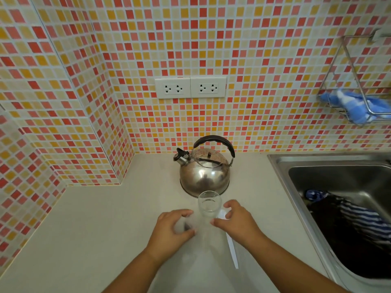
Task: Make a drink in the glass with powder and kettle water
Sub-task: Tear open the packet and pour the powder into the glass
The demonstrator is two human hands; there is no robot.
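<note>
A clear empty glass point(209, 205) stands upright on the pale counter point(84, 229), just in front of a shiny steel kettle point(203, 176) with a black handle. My left hand point(169, 229) is left of the glass, curled around a small whitish packet point(183, 226) that is blurred. My right hand point(237, 220) hovers right of the glass with its fingers apart, close to it but apart from it. A white plastic spoon point(231, 248) lies on the counter, partly under my right hand.
A steel sink point(338, 180) at the right holds a dark striped cloth point(359, 218). A wire rack point(357, 102) with a blue cloth hangs on the tiled wall. Two double sockets point(190, 87) sit above the kettle. A tiled wall corner juts out at the left.
</note>
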